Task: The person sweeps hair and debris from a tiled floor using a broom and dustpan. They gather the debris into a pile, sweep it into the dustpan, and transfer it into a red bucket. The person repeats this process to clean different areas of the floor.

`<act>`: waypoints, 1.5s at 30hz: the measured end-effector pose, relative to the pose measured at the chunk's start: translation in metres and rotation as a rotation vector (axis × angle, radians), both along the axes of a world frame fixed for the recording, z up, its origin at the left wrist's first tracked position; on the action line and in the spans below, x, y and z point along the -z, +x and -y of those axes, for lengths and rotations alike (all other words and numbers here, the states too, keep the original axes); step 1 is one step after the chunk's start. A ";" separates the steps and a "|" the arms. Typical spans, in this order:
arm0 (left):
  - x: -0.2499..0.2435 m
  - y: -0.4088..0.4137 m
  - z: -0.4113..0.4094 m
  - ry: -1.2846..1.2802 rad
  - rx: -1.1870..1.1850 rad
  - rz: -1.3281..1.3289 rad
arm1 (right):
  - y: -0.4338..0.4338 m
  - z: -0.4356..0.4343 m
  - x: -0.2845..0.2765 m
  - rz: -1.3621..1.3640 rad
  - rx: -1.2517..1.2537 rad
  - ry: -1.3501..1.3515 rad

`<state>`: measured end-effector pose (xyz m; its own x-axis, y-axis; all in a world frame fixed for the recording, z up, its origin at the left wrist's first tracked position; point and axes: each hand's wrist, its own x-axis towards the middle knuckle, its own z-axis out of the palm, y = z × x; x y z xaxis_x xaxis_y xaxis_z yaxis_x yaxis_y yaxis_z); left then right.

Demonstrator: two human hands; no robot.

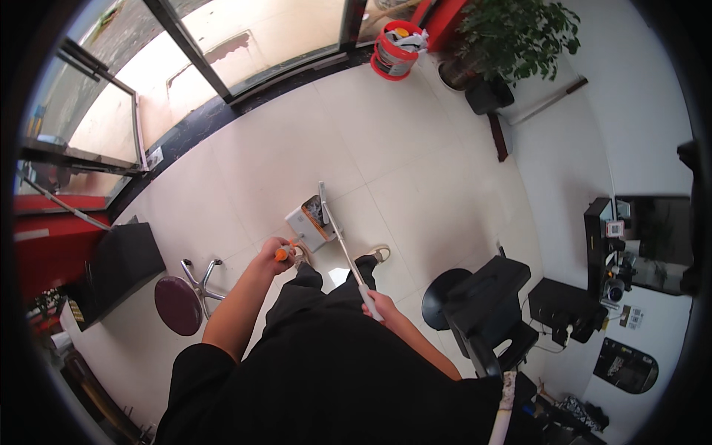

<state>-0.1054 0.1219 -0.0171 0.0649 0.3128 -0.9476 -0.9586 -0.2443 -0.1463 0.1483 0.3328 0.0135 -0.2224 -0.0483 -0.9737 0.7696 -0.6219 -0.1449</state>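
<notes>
My left hand is closed around the upright handle of a long-handled dustpan, its end grey and orange. The white dustpan stands on the floor by my feet, with a row of orange comb teeth and dark grey debris inside. In my right hand is the pale handle of a broom or floor squeegee. Its narrow head is at the dustpan's open side, seen nearly edge-on; whether they touch I cannot tell.
A round-seated stool stands left, a black salon chair right. Toward the glass doors are a red-rimmed bucket and a potted plant. A black shelf lines the right wall. A cigarette with ash shows close below.
</notes>
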 end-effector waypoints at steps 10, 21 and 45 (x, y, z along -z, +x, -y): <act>0.000 0.012 0.037 0.041 -0.116 0.004 | -0.098 -0.055 0.032 -0.186 -0.571 0.380; 0.016 0.000 0.048 0.083 -0.004 -0.187 | -0.015 -0.046 0.011 0.018 -0.318 -0.056; -0.218 -0.252 -0.285 0.095 0.537 -0.894 | -0.042 -0.258 -0.022 -0.145 0.278 0.312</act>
<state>-0.3569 0.4068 0.2007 -0.4950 0.5257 -0.6918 -0.7061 0.2206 0.6728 0.1064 0.5905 0.0356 -0.3207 0.3238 -0.8901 0.5369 -0.7121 -0.4524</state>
